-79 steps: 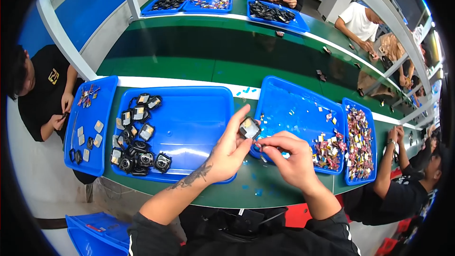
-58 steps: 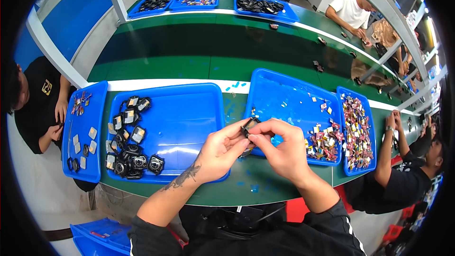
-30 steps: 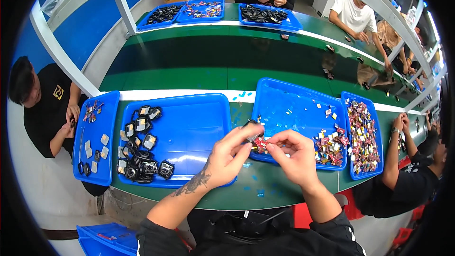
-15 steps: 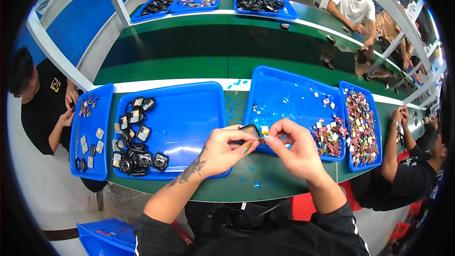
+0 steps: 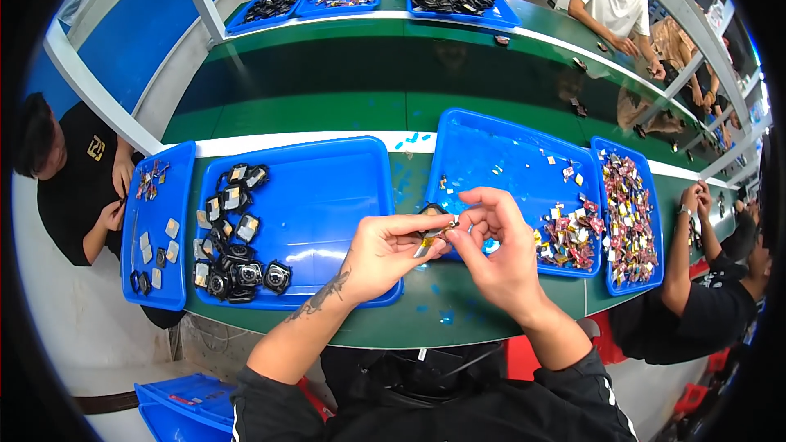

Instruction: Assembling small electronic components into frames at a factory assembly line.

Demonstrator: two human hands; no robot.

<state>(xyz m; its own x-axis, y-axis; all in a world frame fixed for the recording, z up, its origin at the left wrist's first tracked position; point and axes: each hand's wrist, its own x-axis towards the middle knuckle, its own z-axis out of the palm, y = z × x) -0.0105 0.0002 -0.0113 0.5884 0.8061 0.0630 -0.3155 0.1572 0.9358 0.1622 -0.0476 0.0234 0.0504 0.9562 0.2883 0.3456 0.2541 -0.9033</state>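
My left hand (image 5: 386, 252) is closed, its thumb and fingers gripping a small black watch-like case (image 5: 433, 209) with a tan pad on its face. A silver and yellow piece (image 5: 424, 245) shows below the fingertips of that hand; whether it joins the case I cannot tell. Meeting it from the right, my right hand (image 5: 501, 258) pinches thumb to index finger against the same spot, and the bit between those fingertips is too small to name. Both hands are over the front edge of a blue tray (image 5: 516, 127) with small red, white and yellow parts (image 5: 571, 233).
Left of my hands, a blue tray (image 5: 344, 151) holds several black watch-like cases (image 5: 237, 266). A narrow tray (image 5: 176, 164) lies farther left; another, full of small parts (image 5: 626, 213), is at right. Beyond runs a green conveyor (image 5: 327, 106). Co-workers sit around.
My right hand's fingers have lifted and shifted slightly, and the silver and yellow piece now shows more plainly at my left fingertips. Across the belt, a co-worker's hand has gone down to the tray.
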